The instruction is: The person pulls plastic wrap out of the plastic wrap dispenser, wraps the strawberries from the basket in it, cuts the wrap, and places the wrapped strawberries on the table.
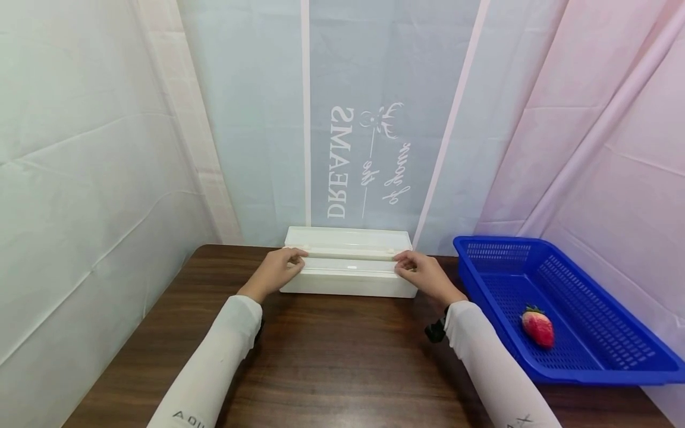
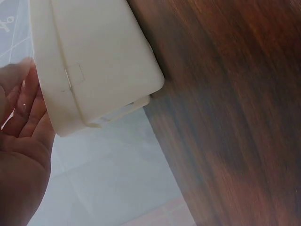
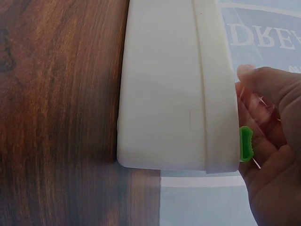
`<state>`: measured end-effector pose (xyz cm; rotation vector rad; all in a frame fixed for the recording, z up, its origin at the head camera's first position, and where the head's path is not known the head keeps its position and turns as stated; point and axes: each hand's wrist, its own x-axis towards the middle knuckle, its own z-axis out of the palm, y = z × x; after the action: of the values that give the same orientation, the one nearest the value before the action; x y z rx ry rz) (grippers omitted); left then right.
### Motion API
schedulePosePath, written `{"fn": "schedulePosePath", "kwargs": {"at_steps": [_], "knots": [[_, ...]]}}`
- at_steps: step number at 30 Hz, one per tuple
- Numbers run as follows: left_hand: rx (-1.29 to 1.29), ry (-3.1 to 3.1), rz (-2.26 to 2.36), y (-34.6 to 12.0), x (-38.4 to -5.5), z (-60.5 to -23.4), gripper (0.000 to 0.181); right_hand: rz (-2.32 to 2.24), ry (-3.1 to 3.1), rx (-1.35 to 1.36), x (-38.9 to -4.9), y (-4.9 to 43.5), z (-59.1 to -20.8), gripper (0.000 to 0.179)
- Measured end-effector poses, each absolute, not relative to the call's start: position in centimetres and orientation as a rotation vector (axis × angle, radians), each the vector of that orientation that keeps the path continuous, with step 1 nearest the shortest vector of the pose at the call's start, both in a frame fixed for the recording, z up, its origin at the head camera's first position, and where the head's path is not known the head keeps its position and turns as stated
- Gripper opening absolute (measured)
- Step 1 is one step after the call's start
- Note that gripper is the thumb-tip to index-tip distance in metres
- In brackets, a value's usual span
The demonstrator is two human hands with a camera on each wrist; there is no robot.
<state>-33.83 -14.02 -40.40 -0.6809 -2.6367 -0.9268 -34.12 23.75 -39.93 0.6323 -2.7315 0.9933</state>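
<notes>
A long white plastic-wrap dispenser box (image 1: 348, 286) sits near the table's far edge, its lid (image 1: 348, 238) raised at the back. My left hand (image 1: 276, 272) is at the box's left end, thumb and fingers bent together over its top. At the right end my right hand (image 1: 425, 276) mirrors it. Clear plastic wrap (image 3: 264, 100) glints between the right fingers in the right wrist view, and both hands pinch its edge. A small green plastic piece (image 3: 246, 144) stands out at the box's top edge beside the right fingers. The left fingertips are partly hidden behind the box in the left wrist view.
To the right stands a blue perforated basket (image 1: 505, 351) with a red strawberry (image 1: 537, 327) in it. The brown wooden table (image 1: 342, 362) extends in front of the box. Printed cloth (image 1: 267, 119) hangs behind and along both sides.
</notes>
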Motion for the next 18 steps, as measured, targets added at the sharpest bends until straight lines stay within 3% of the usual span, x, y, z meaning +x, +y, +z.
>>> {"fn": "schedulePosePath", "kwargs": {"at_steps": [5,18], "knots": [[-0.669,-2.612,-0.919,-13.93,-33.83,-40.39,0.017,0.965,-2.736,0.598,-34.16,23.64,-40.09,0.013],[-0.582,-2.533,-1.096,-13.79,-33.4,-40.34,0.021,1.085,-2.675,0.578,-33.52,23.67,-39.57,0.023]]}}
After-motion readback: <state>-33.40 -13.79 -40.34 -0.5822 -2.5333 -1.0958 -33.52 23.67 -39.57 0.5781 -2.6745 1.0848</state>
